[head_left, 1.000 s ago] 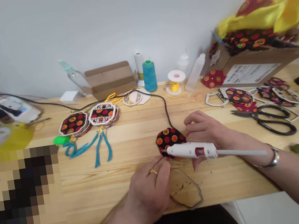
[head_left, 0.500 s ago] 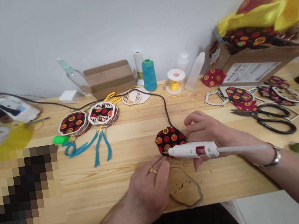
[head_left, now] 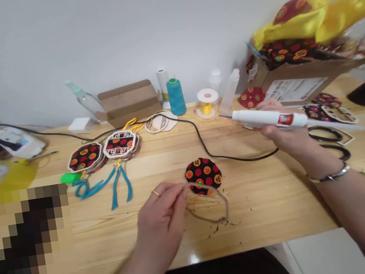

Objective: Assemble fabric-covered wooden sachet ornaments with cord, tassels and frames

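Observation:
Between the thumb and fingers of my left hand is the left edge of a thin ring-shaped frame. The frame's upper part overlaps a black fabric piece with red and orange flowers, which lies on the table. My right hand is wrapped round a white glue gun, raised at the right with its nozzle pointing left and a clear glue stick out of its back. A black cord runs from near my right hand across the table.
Two stacks of patterned ornaments with blue tassels lie at the left. Along the wall stand an open cardboard box, a teal thread cone and a yellow spool. Black scissors and a fabric-filled carton are at the right.
My right hand has lifted the glue gun away to the upper right. My left hand has moved left and up, with the frame now over the fabric's lower part. The camera view has shifted slightly.

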Available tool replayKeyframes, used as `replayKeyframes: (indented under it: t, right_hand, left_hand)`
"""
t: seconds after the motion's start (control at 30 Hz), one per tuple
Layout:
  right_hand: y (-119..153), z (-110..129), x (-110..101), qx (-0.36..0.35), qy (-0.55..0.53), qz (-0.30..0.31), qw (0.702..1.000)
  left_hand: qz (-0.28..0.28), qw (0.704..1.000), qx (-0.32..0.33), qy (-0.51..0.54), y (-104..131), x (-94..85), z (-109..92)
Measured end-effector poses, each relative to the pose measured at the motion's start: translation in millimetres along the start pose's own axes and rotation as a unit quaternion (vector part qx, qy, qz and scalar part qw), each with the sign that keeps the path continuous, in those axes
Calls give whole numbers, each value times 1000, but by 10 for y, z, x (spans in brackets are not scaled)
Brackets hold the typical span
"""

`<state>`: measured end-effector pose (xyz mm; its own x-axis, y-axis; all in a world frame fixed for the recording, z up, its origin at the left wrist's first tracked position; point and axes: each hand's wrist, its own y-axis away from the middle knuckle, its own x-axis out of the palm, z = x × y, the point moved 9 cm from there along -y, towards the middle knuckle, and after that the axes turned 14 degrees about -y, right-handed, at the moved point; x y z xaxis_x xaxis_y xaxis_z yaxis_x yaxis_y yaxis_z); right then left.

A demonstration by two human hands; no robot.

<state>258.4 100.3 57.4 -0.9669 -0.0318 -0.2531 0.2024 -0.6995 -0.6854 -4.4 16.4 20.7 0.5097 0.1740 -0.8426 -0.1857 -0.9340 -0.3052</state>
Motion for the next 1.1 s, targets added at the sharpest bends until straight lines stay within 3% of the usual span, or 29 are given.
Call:
replayKeyframes:
  t: [0.1, 0.2, 0.57, 1.1]
  right_hand:
    - [23, -118, -101, 32, 10, -38, 999]
    - [17, -138, -72, 39, 10, -30, 999]
    - [27, -177, -24, 64, 20, -19, 998]
    - [19, -182, 75, 75, 25, 11, 997]
  left_hand:
    - [42, 996, -77, 20, -107, 50, 142]
    - [56, 992, -113, 22, -206, 133, 224]
    - [32, 989, 2, -147, -370, 262, 20]
    - [96, 977, -73, -178, -311, 393, 61]
